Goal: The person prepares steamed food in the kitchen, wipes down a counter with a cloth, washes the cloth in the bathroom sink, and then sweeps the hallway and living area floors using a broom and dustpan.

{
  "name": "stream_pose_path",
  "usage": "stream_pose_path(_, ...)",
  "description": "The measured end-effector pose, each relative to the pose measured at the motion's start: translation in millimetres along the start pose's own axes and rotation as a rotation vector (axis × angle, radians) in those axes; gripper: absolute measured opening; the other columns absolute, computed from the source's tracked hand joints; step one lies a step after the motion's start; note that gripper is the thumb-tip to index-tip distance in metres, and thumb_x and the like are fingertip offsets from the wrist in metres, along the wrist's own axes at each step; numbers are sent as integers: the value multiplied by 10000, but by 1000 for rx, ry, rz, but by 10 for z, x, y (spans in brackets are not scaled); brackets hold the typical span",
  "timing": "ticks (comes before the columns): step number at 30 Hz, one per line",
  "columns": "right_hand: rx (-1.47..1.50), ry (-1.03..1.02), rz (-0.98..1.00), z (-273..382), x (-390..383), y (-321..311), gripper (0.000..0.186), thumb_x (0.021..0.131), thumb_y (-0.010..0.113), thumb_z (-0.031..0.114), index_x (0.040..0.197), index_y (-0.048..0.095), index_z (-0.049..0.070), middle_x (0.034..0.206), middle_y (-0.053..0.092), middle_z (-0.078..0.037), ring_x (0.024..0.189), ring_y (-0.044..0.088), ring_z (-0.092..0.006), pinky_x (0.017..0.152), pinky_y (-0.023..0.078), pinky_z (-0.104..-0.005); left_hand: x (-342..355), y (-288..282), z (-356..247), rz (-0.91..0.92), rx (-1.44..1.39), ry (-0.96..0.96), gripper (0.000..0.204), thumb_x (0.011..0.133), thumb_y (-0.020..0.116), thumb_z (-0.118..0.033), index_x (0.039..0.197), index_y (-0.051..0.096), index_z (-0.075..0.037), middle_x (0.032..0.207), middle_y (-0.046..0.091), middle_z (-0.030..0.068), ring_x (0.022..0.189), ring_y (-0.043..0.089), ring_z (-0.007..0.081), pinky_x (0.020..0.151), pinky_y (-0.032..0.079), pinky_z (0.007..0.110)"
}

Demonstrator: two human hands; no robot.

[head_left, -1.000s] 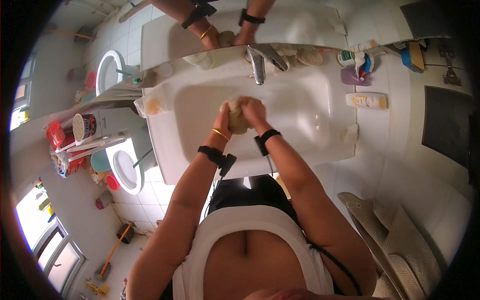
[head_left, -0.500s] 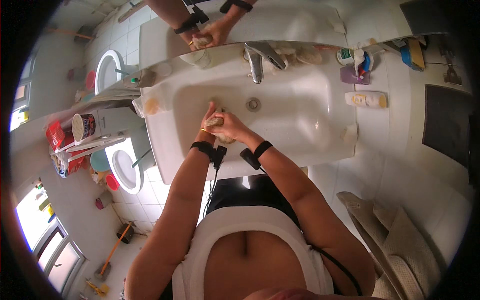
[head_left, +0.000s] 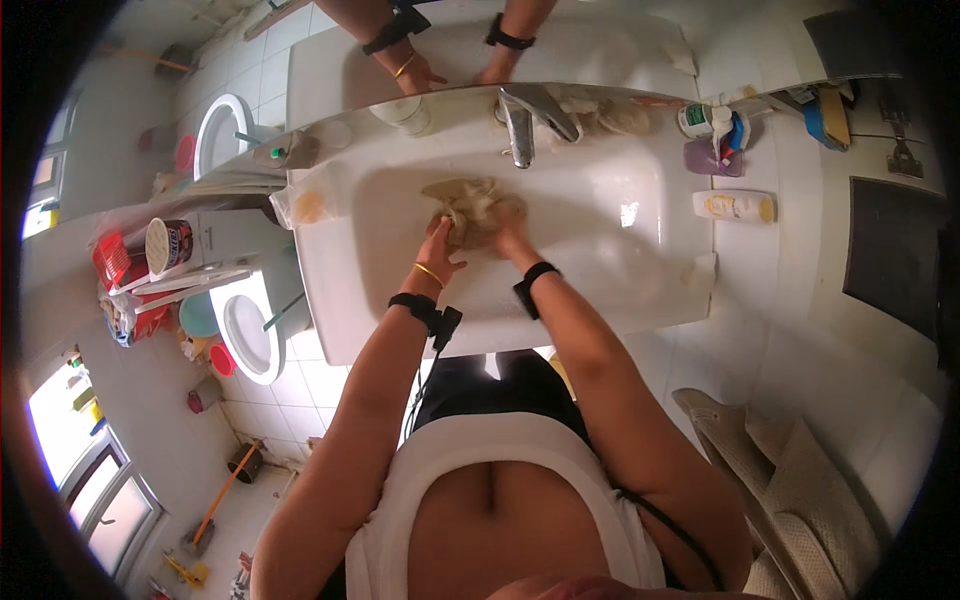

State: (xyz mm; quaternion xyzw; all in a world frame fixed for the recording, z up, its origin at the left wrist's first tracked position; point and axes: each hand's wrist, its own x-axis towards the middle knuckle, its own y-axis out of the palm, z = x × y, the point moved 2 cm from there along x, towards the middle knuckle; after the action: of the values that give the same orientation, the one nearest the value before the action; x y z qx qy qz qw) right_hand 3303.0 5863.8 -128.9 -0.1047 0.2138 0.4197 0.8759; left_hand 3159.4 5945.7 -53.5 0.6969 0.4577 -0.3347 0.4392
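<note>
Down inside the wide, shiny white sink point(head_left: 680, 285), a crumpled, pale beige cloth point(head_left: 460, 205) is lying in folds below the silver metal tap point(head_left: 519, 135). My left hand point(head_left: 437, 252) is touching its near left side, fingers reaching forward and thumb sticking out, so it is looking loosely spread. Maybe I am touching that side so the cloth is not sliding off. My right hand point(head_left: 511, 228) is looking blurry at the cloth's right side, and I cannot tell if it is pinching or pressing. I am guessing the cloth is lying low so any drips are staying inside.

The smooth sink is shining brightly at its right. Beside it, a white plastic bottle with a yellow label point(head_left: 734, 206) is sitting. Along the top, a long glass mirror point(head_left: 610, 45) is showing my arms. Leftward, a white oval toilet point(head_left: 253, 335) is standing near a bright window point(head_left: 65, 420).
</note>
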Motion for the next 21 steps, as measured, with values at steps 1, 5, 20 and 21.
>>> stream_pose_path(1,-365,-145,202,326,-282,402,531,641,698,336,1046,523,41,943,579,-144,873,552,-227,747,424,-327,46,-104,24,20,-100,4,486,797,486,-460,1117,454,-96,1097,479,121,964,499,292,815,426,431)
stream_pose_path(5,-392,-199,379,1213,-815,822,513,644,687,369,991,545,19,858,600,-146,802,584,-233,717,441,-313,148,-356,-242,521,-475,-47,405,837,430,-431,1093,470,-121,940,556,116,941,511,287,776,459,410)
stream_pose_path(20,-674,-289,-229,547,-187,-179,539,654,670,340,1084,491,69,972,552,-170,972,485,-279,824,380,-371,-321,-60,-189,-98,45,64,517,785,547,-384,1124,425,-14,1238,370,115,1091,415,272,851,400,394)
stream_pose_path(21,-310,-301,-107,293,-108,-46,586,622,693,361,1087,493,66,983,553,-165,975,492,-280,824,385,-365,-314,170,-165,-80,27,37,438,808,518,-355,1099,450,-34,1211,396,114,1052,440,279,843,411,406)
